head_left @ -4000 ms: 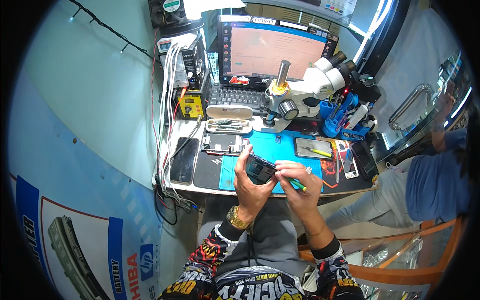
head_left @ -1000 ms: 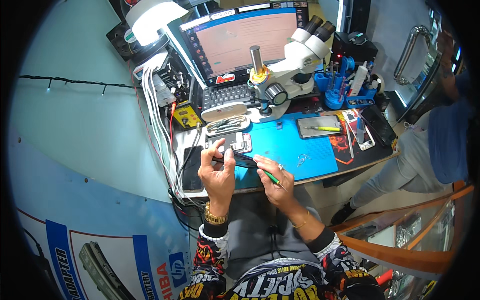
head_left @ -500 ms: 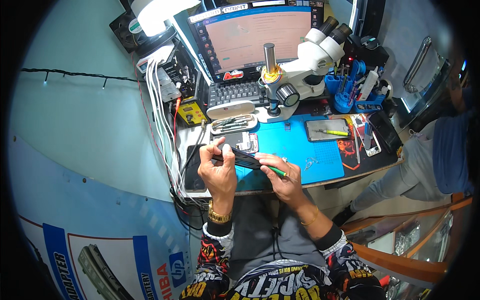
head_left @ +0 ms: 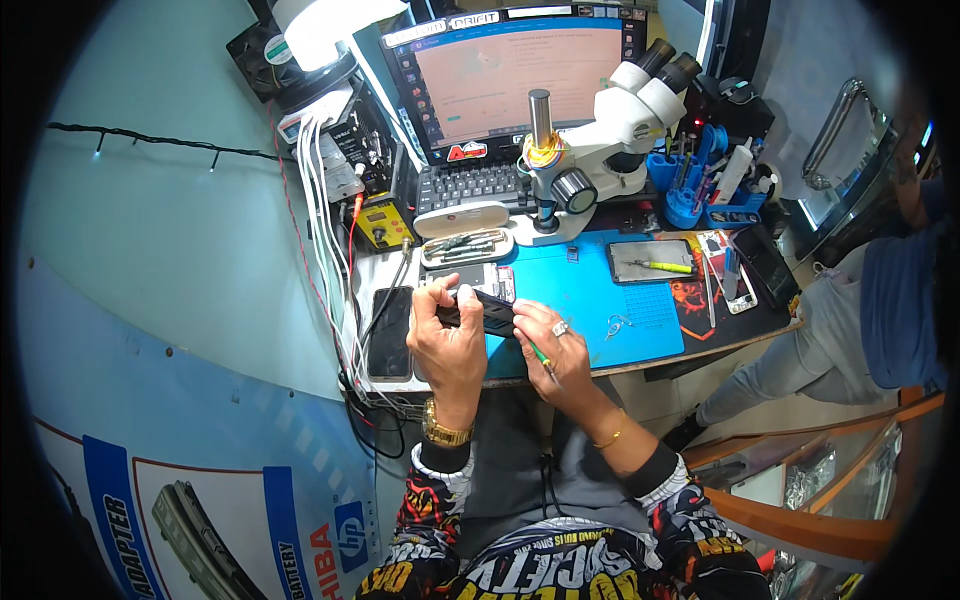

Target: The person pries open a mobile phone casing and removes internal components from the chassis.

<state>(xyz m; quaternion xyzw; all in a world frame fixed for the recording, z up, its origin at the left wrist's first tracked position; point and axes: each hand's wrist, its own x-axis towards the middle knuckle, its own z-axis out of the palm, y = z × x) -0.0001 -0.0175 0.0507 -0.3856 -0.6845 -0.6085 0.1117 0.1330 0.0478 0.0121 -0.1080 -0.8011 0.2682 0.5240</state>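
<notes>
My left hand [head_left: 448,352] grips a dark phone [head_left: 492,317] by its left end, thumb raised along it, holding it tilted above the desk edge. My right hand [head_left: 557,365] pinches a thin green-handled tool [head_left: 541,354] at the phone's right end; the tool's working tip is hidden. Behind my hands lie an opened phone [head_left: 480,279] with a metal inner plate and a case of screwdrivers [head_left: 468,245]. A blue mat [head_left: 640,331] spreads under and right of them, with a small clear looped item [head_left: 619,324] on it. A black phone [head_left: 390,334] lies to the left.
A microscope [head_left: 573,190] stands before a laptop [head_left: 520,75]. Left are cables [head_left: 318,210] and a yellow-fronted device [head_left: 383,218]. Right are a blue tool holder [head_left: 683,205], a tray with a yellow tool [head_left: 652,260] and phone parts [head_left: 741,290]. Another person's leg [head_left: 760,385] is at the right.
The phone has tilted since four seconds ago. In the last half second my left hand moved slightly right, my right hand slightly left, and the green tool turned more steeply.
</notes>
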